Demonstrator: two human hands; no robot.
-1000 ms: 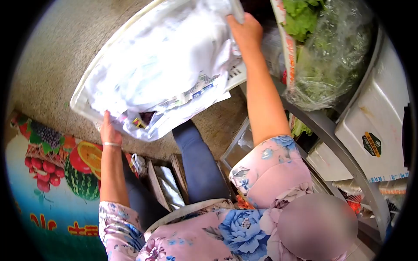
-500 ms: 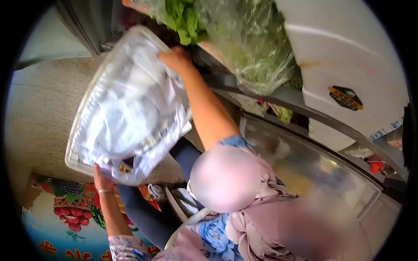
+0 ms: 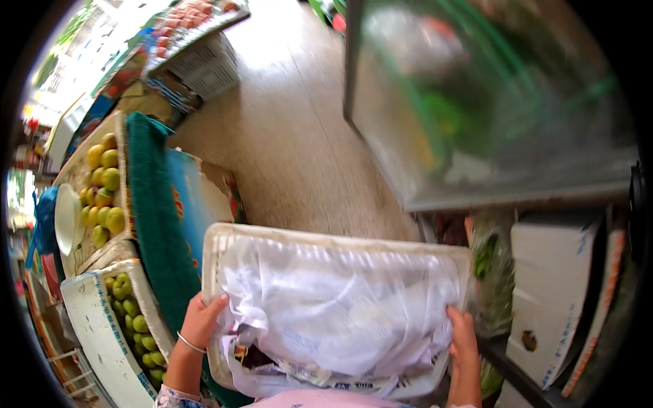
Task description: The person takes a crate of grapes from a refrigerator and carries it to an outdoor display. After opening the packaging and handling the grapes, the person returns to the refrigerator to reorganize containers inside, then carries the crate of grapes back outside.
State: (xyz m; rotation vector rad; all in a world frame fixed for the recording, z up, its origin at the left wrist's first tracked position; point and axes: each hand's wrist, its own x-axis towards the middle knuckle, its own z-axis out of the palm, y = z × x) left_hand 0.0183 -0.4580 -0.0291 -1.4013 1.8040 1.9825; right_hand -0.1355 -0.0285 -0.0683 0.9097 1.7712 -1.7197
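Note:
A white plastic basket (image 3: 326,236) hangs level in front of my body, held by its two short sides. Crumpled white sheeting (image 3: 340,306), thin like cloth or plastic, covers most of its contents. Something dark with a bit of yellow (image 3: 246,355) shows at its near left corner. My left hand (image 3: 203,319), with a bracelet at the wrist, is closed on the left rim, thumb on top. On the opposite rim, my right hand (image 3: 462,333) is closed too. The fingers under both rims are hidden.
At left, crates hold orange-yellow fruit (image 3: 102,187) and green fruit (image 3: 136,326), beside a dark green cloth (image 3: 160,224). Eggs (image 3: 187,24) stand far left on a box. A glass door (image 3: 490,109) juts in at right, above bagged greens (image 3: 491,272) and a white foam box (image 3: 551,292).
The view has swung up and round toward the aisle. The basket has gone from steeply slanted to level across my front, still in both hands.

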